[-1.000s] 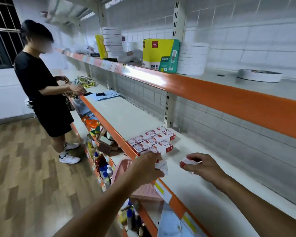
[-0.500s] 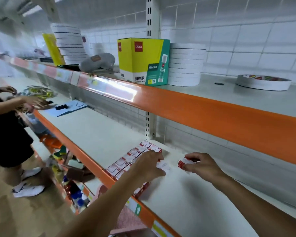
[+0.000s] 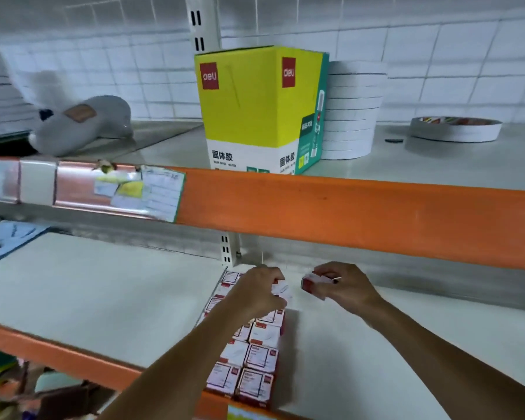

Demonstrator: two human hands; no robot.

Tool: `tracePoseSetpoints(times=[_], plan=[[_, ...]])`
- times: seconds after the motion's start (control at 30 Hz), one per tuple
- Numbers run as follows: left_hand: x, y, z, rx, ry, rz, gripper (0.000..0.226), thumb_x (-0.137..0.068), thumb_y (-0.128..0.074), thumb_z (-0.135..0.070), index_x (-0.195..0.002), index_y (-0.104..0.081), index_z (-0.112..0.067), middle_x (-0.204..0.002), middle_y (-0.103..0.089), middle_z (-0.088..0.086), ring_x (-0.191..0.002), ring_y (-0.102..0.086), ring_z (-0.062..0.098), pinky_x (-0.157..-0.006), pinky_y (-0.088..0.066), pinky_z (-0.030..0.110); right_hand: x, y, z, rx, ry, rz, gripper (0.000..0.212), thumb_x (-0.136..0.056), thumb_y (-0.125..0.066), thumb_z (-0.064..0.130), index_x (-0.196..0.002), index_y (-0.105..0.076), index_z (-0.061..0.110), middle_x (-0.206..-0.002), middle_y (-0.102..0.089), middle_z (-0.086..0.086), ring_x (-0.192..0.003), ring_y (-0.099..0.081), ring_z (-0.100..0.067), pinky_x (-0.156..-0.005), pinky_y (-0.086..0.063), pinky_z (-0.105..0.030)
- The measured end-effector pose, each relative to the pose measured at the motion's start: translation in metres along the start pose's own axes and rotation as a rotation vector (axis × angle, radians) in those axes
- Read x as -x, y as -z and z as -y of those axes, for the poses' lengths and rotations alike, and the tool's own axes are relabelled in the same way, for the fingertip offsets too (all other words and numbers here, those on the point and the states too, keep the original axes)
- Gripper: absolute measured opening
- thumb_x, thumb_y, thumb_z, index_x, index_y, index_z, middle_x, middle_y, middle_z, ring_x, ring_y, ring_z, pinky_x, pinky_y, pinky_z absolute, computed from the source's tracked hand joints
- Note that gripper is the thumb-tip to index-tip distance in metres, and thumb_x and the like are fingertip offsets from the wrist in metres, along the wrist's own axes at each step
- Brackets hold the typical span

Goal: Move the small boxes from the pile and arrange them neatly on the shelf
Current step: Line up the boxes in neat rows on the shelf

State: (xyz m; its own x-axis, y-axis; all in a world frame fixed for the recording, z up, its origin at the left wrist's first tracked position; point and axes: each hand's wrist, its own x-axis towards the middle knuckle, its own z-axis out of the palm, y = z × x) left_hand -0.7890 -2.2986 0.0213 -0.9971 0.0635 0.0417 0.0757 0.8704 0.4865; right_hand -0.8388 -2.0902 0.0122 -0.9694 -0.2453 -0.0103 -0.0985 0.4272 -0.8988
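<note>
Both hands pinch small boxes, left hand (image 3: 259, 294) one (image 3: 282, 290), right hand (image 3: 343, 287) another (image 3: 311, 283) (above the shelved rows (image 3: 255, 359)).

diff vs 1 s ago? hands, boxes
Mostly the camera swung right and closer: the other person has left view. Left hand has reached farther back over the rows of small boxes, holding a white box. Right hand still grips its red-and-white box above the shelf. Rows unchanged.
</note>
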Motion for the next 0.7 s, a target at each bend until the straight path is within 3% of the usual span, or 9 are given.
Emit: tracePoseSetpoints(times=[0.17, 0.3, 0.4, 0.5, 0.6, 0.7], plan=[[-0.018, -0.009, 0.008, -0.005, -0.039, 0.028, 0.048, -0.078, -0.076, -0.029, -0.122, -0.062, -0.016, -0.119, -0.061, 0.003, -0.104, -0.06, 0.019, -0.083, -0.05, 0.027, 0.004, -0.002, 0.003, 0.007, -0.01, -0.021, 0.036, -0.069, -0.087, 0.039, -0.1, -0.072, 0.027, -0.097, -0.072, 0.01, -0.089, -0.068, -0.004, -0.07, -0.051, -0.017], [-0.027, -0.012, 0.016, 0.018, -0.022, 0.059, 0.044, -0.077, -0.075, -0.024, -0.118, -0.063, -0.016, -0.116, -0.062, 0.002, -0.098, -0.061, 0.018, -0.073, -0.053, 0.028, 0.003, 0.0, 0.004, -0.008, -0.01, 0.003, 0.02, -0.077, -0.081, 0.019, -0.094, -0.072, 0.017, -0.091, -0.071, 0.0, -0.068, -0.063, 0.008, -0.058, -0.046, -0.008], [-0.032, -0.016, 0.022, 0.031, -0.006, 0.12, 0.048, -0.075, -0.076, -0.025, -0.121, -0.063, -0.017, -0.119, -0.063, 0.0, -0.098, -0.063, 0.018, -0.077, -0.058, 0.032, 0.003, -0.003, 0.004, 0.0, 0.001, -0.001, 0.033, -0.076, -0.081, 0.023, -0.103, -0.07, 0.008, -0.099, -0.07, -0.01, -0.069, -0.062, 0.004, -0.061, -0.046, -0.01], [-0.036, -0.017, 0.023, 0.006, 0.005, 0.162, 0.052, -0.077, -0.076, -0.03, -0.125, -0.062, -0.018, -0.12, -0.062, 0.001, -0.102, -0.061, 0.018, -0.082, -0.056, 0.031, 0.002, -0.007, 0.005, 0.002, 0.0, 0.011, 0.032, -0.075, -0.08, 0.022, -0.102, -0.07, 0.007, -0.097, -0.069, -0.011, -0.071, -0.062, -0.002, -0.062, -0.045, -0.014], [-0.037, -0.017, 0.021, -0.109, -0.008, 0.201, 0.055, -0.08, -0.071, -0.04, -0.13, -0.061, -0.02, -0.122, -0.063, 0.001, -0.111, -0.058, 0.02, -0.093, -0.05, 0.035, -0.001, -0.011, 0.004, 0.014, -0.018, 0.022, 0.023, -0.073, -0.078, 0.023, -0.095, -0.073, 0.019, -0.095, -0.072, -0.002, -0.082, -0.066, -0.008, -0.068, -0.047, -0.018], [-0.036, -0.017, 0.02, -0.195, 0.009, 0.218, 0.055, -0.083, -0.065, -0.047, -0.132, -0.058, -0.024, -0.125, -0.061, 0.001, -0.119, -0.053, 0.024, -0.103, -0.041, 0.044, -0.002, -0.017, 0.006, 0.039, -0.002, 0.009, 0.025, -0.077, -0.078, 0.02, -0.099, -0.07, 0.01, -0.086, -0.067, 0.0, -0.076, -0.061, -0.007, -0.063, -0.043, -0.014]])
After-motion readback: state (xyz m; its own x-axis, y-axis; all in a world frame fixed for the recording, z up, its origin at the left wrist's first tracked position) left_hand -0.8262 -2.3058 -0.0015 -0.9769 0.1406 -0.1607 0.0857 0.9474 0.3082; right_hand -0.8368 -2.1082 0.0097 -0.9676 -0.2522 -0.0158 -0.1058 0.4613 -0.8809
